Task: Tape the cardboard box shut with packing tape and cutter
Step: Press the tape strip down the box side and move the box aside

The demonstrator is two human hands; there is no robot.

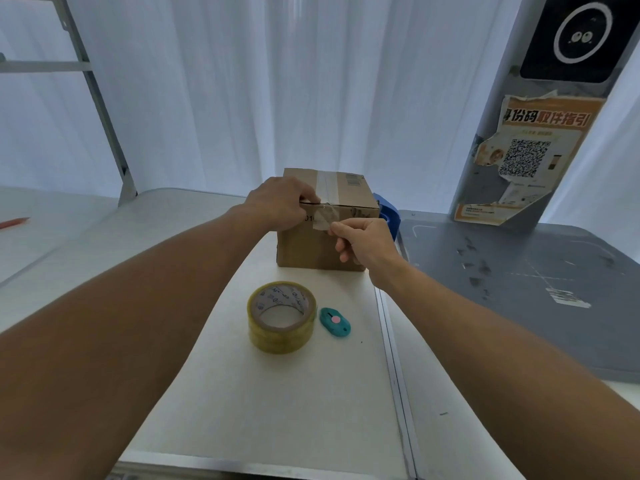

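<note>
A small brown cardboard box stands on the white table, flaps closed, with a clear tape strip running along its top seam. My left hand grips the box's near top edge at the left. My right hand pinches the loose, crinkled end of the tape that hangs over the front face. A roll of yellowish packing tape lies flat on the table in front of the box. A teal cutter with a pink button lies just right of the roll.
A blue object sits behind the box's right side. A grey table adjoins on the right, with a pillar carrying a torn orange poster. A red pencil lies far left. White curtains hang behind.
</note>
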